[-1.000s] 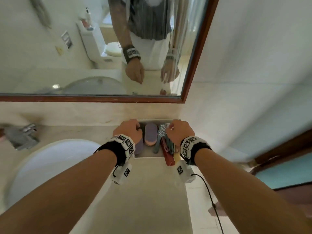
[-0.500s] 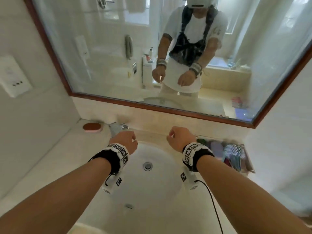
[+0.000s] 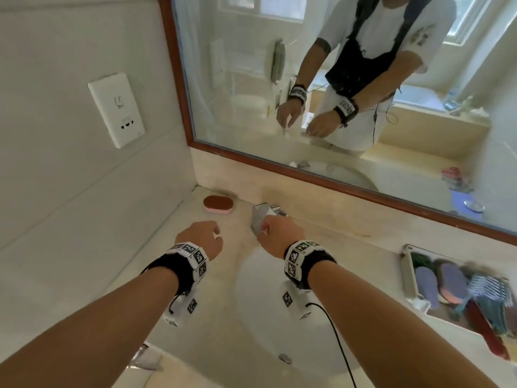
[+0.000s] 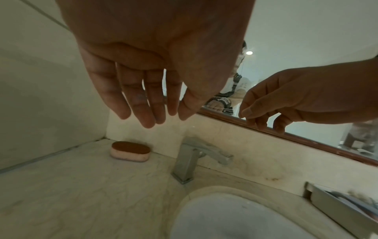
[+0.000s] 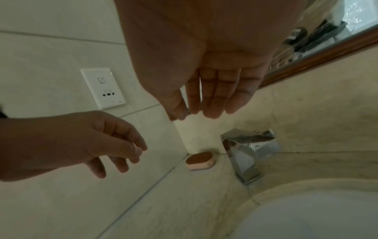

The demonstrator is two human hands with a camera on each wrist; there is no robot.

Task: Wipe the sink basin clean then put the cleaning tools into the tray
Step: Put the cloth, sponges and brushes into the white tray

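Head view: the left hand [image 3: 200, 238] and the right hand [image 3: 279, 235] hover above the counter [image 3: 84, 275], neither holding anything. The sponge [image 3: 218, 204] lies flat in the back left corner, probably parked clear of the sink basin [image 3: 265, 303]. The tray [image 3: 409, 278] sits to the right of the basin, already loaded with blurred cleaning tools.

Left wrist view: the left hand's fingers [image 4: 141, 100] hang straight and slightly apart, empty, above the sponge [image 4: 131, 151]. The faucet [image 4: 196, 159] stands beside it.

Right wrist view: the right hand's fingers [image 5: 214, 97] hang relaxed and empty. The sponge [image 5: 200, 160] is an oval pad, brown abrasive face up over a pink body, well apart from both hands.
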